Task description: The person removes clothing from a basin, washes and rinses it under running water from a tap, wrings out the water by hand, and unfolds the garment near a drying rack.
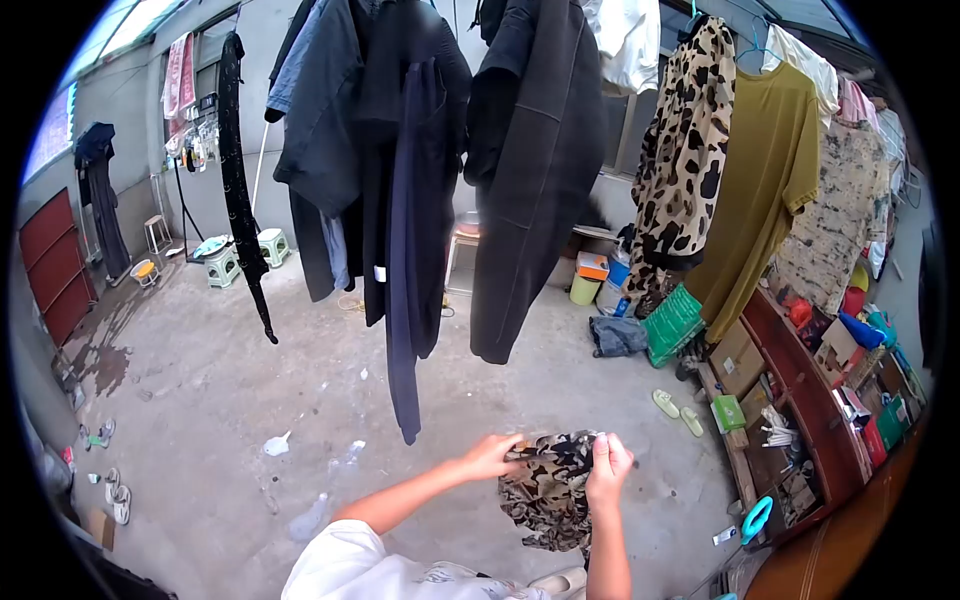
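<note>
Between my two hands hangs a bunched camouflage-patterned garment (547,485), held up in front of my body above the concrete floor. My left hand (492,457) is closed on its upper left edge. At the upper right edge, my right hand (608,464) grips it in a fist, thumb upward. The lower part of the garment falls in loose folds, and its exact kind cannot be made out. Ahead and above, dark trousers (535,190), a leopard-print garment (687,140) and an olive T-shirt (765,180) hang from overhead, apart from my hands.
A cluttered red-brown shelf unit (790,350) stands along the right. Pale green slippers (679,412) lie on the floor before it. A green sack (674,324) and folded jeans (617,337) sit farther back. Low stools (272,246) stand at the back left.
</note>
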### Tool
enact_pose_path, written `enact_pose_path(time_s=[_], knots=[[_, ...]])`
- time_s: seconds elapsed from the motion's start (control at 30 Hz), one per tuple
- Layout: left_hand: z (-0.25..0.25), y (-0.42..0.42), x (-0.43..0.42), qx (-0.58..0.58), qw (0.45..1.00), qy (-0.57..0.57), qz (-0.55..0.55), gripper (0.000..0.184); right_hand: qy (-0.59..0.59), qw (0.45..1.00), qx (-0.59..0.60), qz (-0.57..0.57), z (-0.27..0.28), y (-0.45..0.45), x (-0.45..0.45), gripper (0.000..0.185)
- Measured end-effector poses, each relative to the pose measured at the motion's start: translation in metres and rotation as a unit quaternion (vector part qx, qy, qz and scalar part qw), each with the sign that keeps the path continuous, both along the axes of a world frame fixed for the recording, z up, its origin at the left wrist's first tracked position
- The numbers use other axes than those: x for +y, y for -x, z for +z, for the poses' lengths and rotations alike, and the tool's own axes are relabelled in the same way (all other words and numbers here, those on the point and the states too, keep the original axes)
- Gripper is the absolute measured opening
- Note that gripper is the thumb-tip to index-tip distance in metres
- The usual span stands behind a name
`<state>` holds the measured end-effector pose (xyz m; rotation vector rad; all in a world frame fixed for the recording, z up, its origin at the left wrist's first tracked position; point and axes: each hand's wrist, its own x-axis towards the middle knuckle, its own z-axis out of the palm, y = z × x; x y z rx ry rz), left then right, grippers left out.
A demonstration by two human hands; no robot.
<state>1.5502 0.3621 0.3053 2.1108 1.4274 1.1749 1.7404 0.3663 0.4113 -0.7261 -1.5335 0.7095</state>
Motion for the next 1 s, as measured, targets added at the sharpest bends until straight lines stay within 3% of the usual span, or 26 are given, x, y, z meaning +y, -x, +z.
enact_pose_path(time_s=[0.1,0.17,0.23,0.3,0.33,0.4,0.43,0.5,0.57,0.6,0.63,0.7,0.77,0.8,0.83,0.9,1.0], knots=[[-0.054,0.023,-0.033,-0.097,0.993,0.071,-0.016,0.031,-0.005,0.995,0.000,0.095,-0.003,0.049,-0.022,0.037],[-0.132,0.051,-0.063,0.019,0.995,0.090,-0.031,0.024,-0.004,0.993,-0.003,0.120,0.001,0.082,-0.038,0.036],[-0.226,0.076,-0.101,-0.070,0.976,0.193,-0.069,0.023,0.037,0.987,0.054,0.150,-0.001,0.113,-0.051,0.038],[-0.272,0.093,-0.155,-0.142,0.929,0.340,-0.031,0.034,0.041,0.985,0.065,0.156,-0.006,0.143,-0.071,0.036],[-0.271,0.105,-0.175,-0.137,0.931,0.338,-0.034,0.034,0.040,0.982,0.077,0.170,-0.001,0.160,-0.086,0.035],[-0.247,0.116,-0.221,-0.262,0.880,0.355,0.178,0.054,0.042,0.974,0.108,0.193,-0.001,0.198,-0.109,0.035],[-0.219,0.132,-0.241,-0.269,0.879,0.355,0.170,0.054,0.041,0.969,0.106,0.220,-0.006,0.228,-0.124,0.034],[-0.166,0.171,-0.254,-0.417,0.811,0.266,0.313,0.066,0.061,0.956,0.099,0.270,-0.013,0.265,-0.147,0.032],[-0.169,0.208,-0.258,-0.534,0.797,0.165,0.228,0.058,0.030,0.949,0.040,0.311,-0.005,0.298,-0.169,0.030],[-0.170,0.224,-0.263,-0.474,0.826,0.144,0.268,0.052,0.020,0.940,0.016,0.339,-0.007,0.313,-0.177,0.028],[-0.172,0.237,-0.271,-0.509,0.802,0.149,0.275,0.045,0.009,0.929,-0.008,0.369,-0.009,0.329,-0.182,0.026],[-0.180,0.264,-0.285,-0.465,0.820,0.063,0.326,0.033,0.001,0.905,-0.003,0.426,-0.013,0.364,-0.193,0.023],[-0.181,0.289,-0.308,-0.441,0.810,0.096,0.375,0.024,0.025,0.888,-0.004,0.459,-0.011,0.393,-0.202,0.026],[-0.169,0.298,-0.320,-0.453,0.793,0.061,0.403,0.022,0.000,0.891,-0.017,0.454,-0.012,0.408,-0.204,0.029],[-0.182,0.312,-0.330,-0.388,0.785,0.035,0.482,0.020,0.022,0.881,-0.006,0.473,-0.015,0.422,-0.208,0.034],[-0.148,0.335,-0.358,-0.323,0.723,0.030,0.609,0.016,-0.021,0.885,-0.022,0.465,-0.021,0.454,-0.211,0.040],[-0.173,0.397,-0.392,-0.309,0.659,-0.041,0.685,0.021,-0.007,0.865,-0.089,0.494,-0.026,0.498,-0.223,0.043]])
